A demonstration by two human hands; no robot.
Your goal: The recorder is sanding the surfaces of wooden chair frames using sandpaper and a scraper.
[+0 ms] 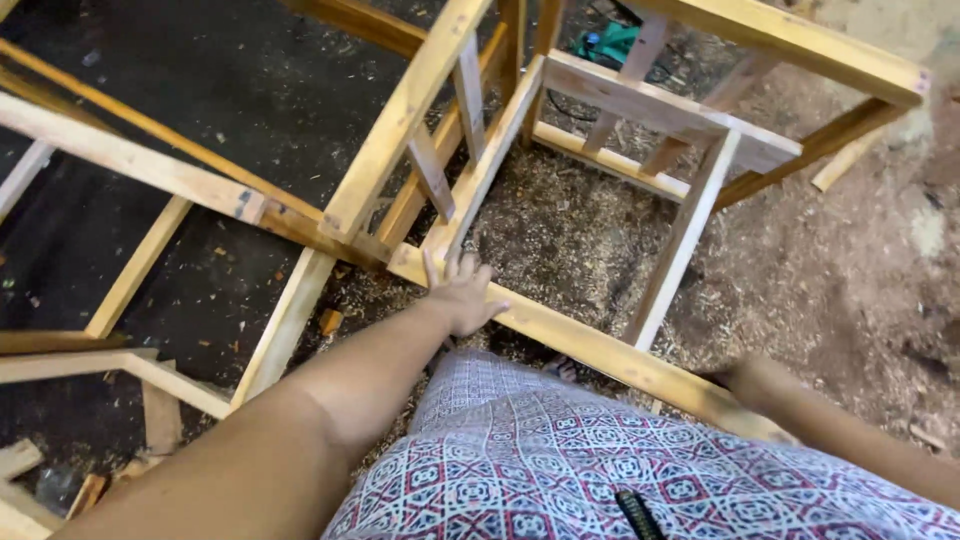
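Observation:
A light wooden frame (690, 120) of rails and slats stands on the floor in front of me. Its lowest rail (580, 340) runs slantwise from the centre toward the lower right. My left hand (462, 292) lies flat on that rail where an upright slat meets it, fingers spread and holding nothing. My right hand (745, 380) is at the rail's lower right end, curled around it, with the fingertips partly hidden behind the wood. My patterned red, white and blue garment (560, 470) fills the bottom of the view.
A second frame of long rails (150, 165) lies over a black mat (200, 90) at left. Sawdust (820, 270) covers the floor at right. A green power tool (610, 42) sits at the top behind the frame. Wood offcuts (160, 415) lie at lower left.

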